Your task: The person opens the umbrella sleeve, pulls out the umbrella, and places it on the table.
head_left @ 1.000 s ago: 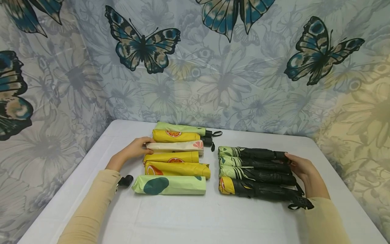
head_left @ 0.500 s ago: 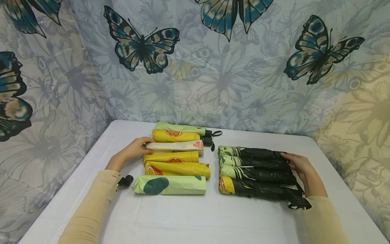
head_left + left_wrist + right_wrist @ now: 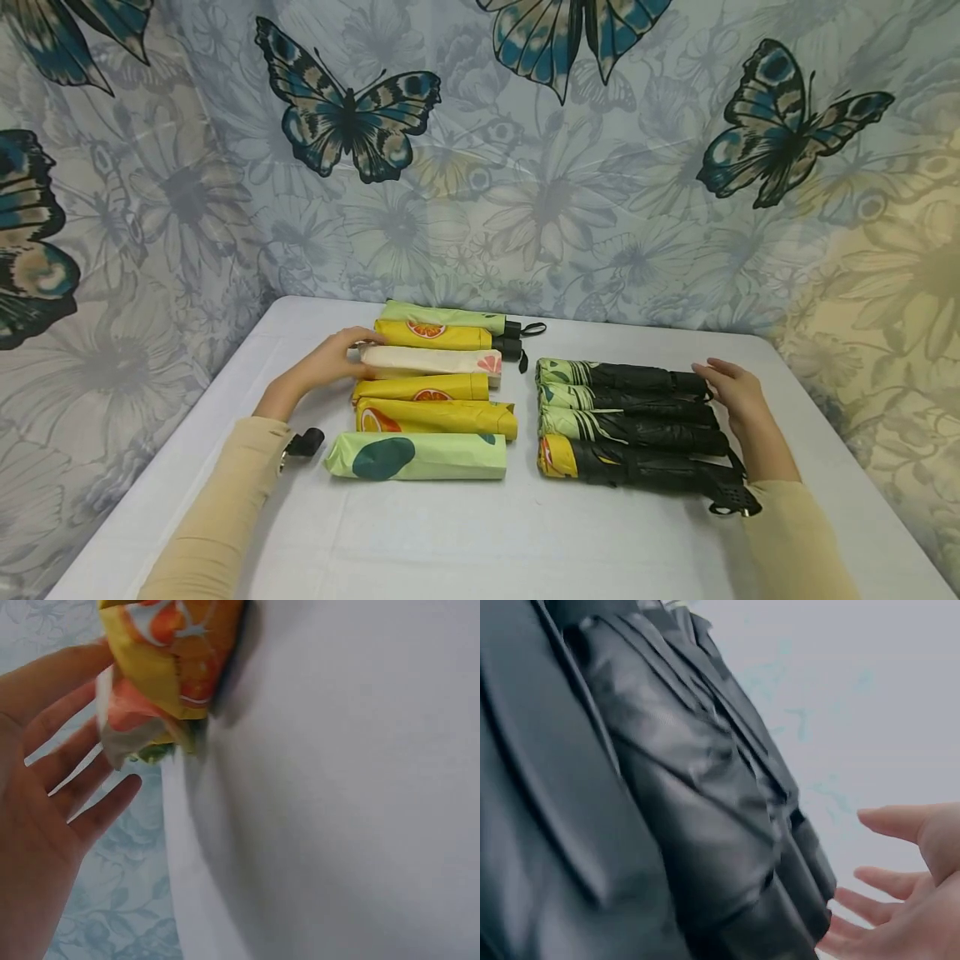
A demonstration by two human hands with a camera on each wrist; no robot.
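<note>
My left hand (image 3: 327,365) is at the left end of a cream folded umbrella (image 3: 427,362) with a pink fruit print. Its fingers look fairly straight in the left wrist view, beside a yellow orange-print umbrella (image 3: 180,652); I cannot tell whether they touch. On the right, several black folded umbrellas (image 3: 645,432) with green or yellow patterned ends lie side by side. My right hand (image 3: 738,398) is by the right end of the farthest one. Spread fingers and a raised thumb (image 3: 889,822) show in the right wrist view, with nothing held.
In the left row lie more yellow umbrellas (image 3: 435,417) and a light green one (image 3: 420,456) nearest me. At the back, a green umbrella (image 3: 450,315) has a black handle and strap. They rest on a white-covered table (image 3: 525,542) before a butterfly-print curtain (image 3: 555,217).
My left hand has lifted slightly from the cream umbrella's end. My right hand has come off the farthest black umbrella, its fingers now raised. The umbrellas look unmoved.
</note>
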